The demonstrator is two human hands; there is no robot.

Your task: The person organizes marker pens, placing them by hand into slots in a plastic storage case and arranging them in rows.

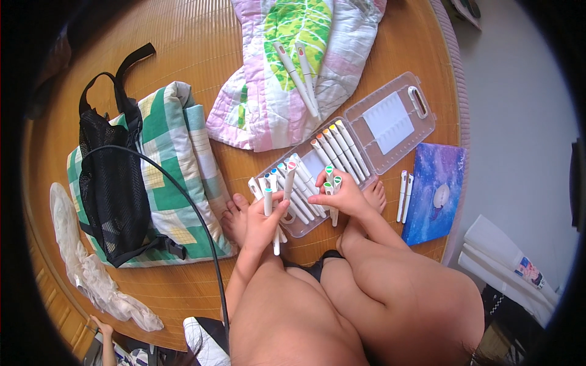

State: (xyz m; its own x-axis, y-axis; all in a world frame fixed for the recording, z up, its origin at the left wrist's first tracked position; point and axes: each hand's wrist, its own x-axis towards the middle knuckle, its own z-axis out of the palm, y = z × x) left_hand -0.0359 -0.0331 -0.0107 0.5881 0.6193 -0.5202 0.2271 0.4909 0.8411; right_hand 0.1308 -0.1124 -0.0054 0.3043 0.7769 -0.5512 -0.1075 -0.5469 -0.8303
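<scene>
My left hand [261,224] is closed around a few white markers. One has a teal end [268,202], another a pink-red end [289,180]. Several green-ended markers [329,178] stand upright in the closed fingers of my right hand [347,196]. Between my feet and a quilt lies an open clear plastic marker case [299,233], both hands above its near edge. Orange- and yellow-ended markers [340,149] lie in its right part. Blue-ended ones [295,194] fill the left part, partly hidden by my left hand. Its hinged lid [410,141] rests open, a white label inside.
Two markers [296,79] lie on a pink-white quilt [262,122] beyond the case. Right of it are two more markers [404,196] and a blue-purple book [430,210]. Leftward sit a green checked quilt [165,122], black mesh bag [113,189], black cable [195,213] and plastic bag [91,274].
</scene>
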